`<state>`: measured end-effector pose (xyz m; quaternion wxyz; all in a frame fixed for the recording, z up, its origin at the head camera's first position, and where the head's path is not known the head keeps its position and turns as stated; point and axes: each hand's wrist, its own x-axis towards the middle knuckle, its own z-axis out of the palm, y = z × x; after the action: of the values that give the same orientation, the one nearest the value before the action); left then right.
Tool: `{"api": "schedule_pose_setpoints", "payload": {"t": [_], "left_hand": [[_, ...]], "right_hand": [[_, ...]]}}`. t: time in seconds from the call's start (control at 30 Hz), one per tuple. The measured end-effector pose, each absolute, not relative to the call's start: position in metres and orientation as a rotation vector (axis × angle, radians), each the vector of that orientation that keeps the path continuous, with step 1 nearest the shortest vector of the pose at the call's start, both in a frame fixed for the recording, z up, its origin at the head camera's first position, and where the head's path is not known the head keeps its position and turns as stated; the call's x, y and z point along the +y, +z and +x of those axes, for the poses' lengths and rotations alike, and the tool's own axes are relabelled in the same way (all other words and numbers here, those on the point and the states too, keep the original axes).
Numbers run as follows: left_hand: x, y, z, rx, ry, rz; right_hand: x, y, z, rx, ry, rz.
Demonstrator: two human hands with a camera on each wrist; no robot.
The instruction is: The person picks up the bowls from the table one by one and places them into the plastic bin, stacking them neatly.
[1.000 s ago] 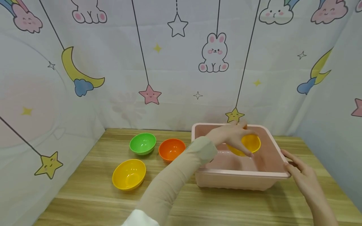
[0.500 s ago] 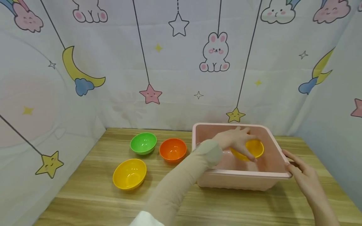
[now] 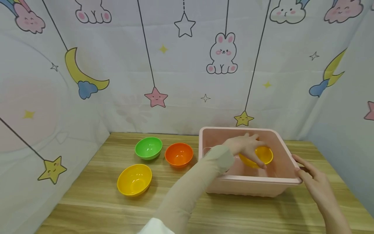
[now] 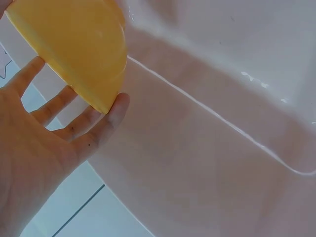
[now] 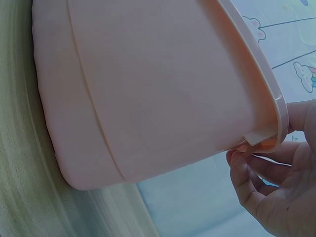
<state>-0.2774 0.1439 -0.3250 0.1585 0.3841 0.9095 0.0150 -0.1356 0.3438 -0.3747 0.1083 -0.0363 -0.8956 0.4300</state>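
Note:
My left hand reaches down inside a pink plastic basin and holds a yellow bowl by its rim. In the left wrist view the bowl is tilted, and the fingers of my left hand spread along its edge; the thumb is mostly cut off by the frame. My right hand grips the basin's right rim. Seen from the right wrist, its fingertips curl under the lip of the basin, with the thumb side over the top.
Left of the basin, a green bowl, an orange bowl and a second yellow bowl stand upright on the wooden table. A white cloth printed with cartoons hangs behind and on both sides.
My left hand has moved slightly right and lower into the basin with the yellow bowl. My right hand keeps its grip on the rim, and the other bowls have not moved.

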Motion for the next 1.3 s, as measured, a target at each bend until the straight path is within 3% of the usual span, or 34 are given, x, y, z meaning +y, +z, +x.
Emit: {"api": "schedule_pose_setpoints", "payload": {"t": [1.3], "left_hand": [[0.155,-0.337,-0.284,2.507,0.074,0.950]], "right_hand": [[0.345,-0.375,-0.135,-2.649,1.230,-0.078]]}}
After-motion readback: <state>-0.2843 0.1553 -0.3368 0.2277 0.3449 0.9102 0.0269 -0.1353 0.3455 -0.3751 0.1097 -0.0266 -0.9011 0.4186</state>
